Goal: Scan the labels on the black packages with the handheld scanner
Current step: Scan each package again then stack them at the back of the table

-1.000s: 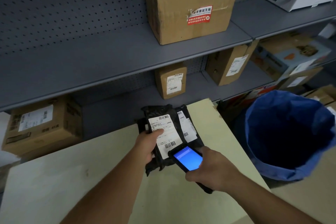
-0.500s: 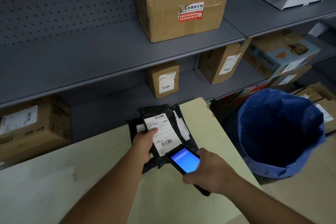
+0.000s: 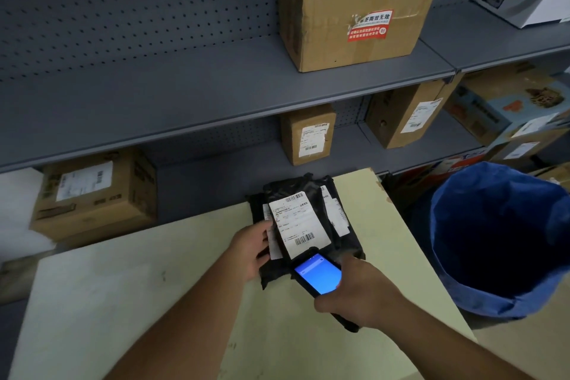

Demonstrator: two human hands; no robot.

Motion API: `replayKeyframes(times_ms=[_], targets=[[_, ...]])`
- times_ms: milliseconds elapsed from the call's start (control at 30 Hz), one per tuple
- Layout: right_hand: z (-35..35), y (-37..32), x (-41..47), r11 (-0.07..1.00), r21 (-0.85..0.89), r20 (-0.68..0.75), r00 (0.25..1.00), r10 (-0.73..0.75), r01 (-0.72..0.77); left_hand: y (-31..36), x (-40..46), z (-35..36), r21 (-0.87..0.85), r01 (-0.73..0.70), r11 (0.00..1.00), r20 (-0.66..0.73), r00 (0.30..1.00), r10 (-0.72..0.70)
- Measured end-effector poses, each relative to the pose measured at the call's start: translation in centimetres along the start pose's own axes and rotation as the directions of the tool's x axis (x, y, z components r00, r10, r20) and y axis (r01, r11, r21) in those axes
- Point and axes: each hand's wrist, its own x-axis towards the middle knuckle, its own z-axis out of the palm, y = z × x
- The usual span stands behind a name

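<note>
A small stack of black packages (image 3: 296, 191) with white barcode labels lies at the far edge of the pale table (image 3: 154, 302). My left hand (image 3: 251, 248) grips the left edge of the top package, whose label (image 3: 297, 227) faces up. My right hand (image 3: 354, 296) holds the handheld scanner (image 3: 317, 276), its blue screen lit. The scanner's head sits just below the label's lower barcode. Lower packages in the stack are mostly covered by the top one.
A blue bag-lined bin (image 3: 499, 237) stands right of the table. Grey metal shelves (image 3: 216, 108) behind the table carry cardboard boxes: a large one (image 3: 357, 6) above, smaller labelled ones (image 3: 307, 134) (image 3: 92, 191) below. More boxes crowd the right side.
My left hand has slid from on top of the label to the package's left edge. The scanner stays close under the label. The view has shifted slightly.
</note>
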Motion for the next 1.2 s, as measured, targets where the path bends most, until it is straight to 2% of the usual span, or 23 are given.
replayKeyframes(times_ms=[500,700,967,1100,1200], targets=[[8.6,-3.3,-0.2,1.0,-0.018,0.007,1.0,-0.008,0.008,-4.9,-4.0,-10.1,-0.03,0.056,0.998,-0.077,0.995,-0.058],[12.2,-3.1,0.0,0.998,-0.064,-0.002,1.0,-0.007,0.007,-7.4,-4.5,-12.4,-0.034,0.078,0.996,-0.09,0.993,-0.08],[15.6,-2.2,0.1,0.999,-0.02,-0.026,0.998,0.049,-0.049,-8.9,-4.9,-13.5,-0.047,0.096,0.994,-0.097,0.99,-0.1],[17.0,-1.9,-0.2,0.995,-0.016,-0.043,0.995,0.094,-0.095,-10.0,-4.5,-13.9,0.065,0.064,0.996,-0.116,0.992,-0.056],[18.2,-1.5,-0.3,0.984,-0.145,-0.09,0.992,0.092,-0.104,-11.3,-4.0,-14.5,0.299,-0.013,0.954,-0.145,0.988,0.059]])
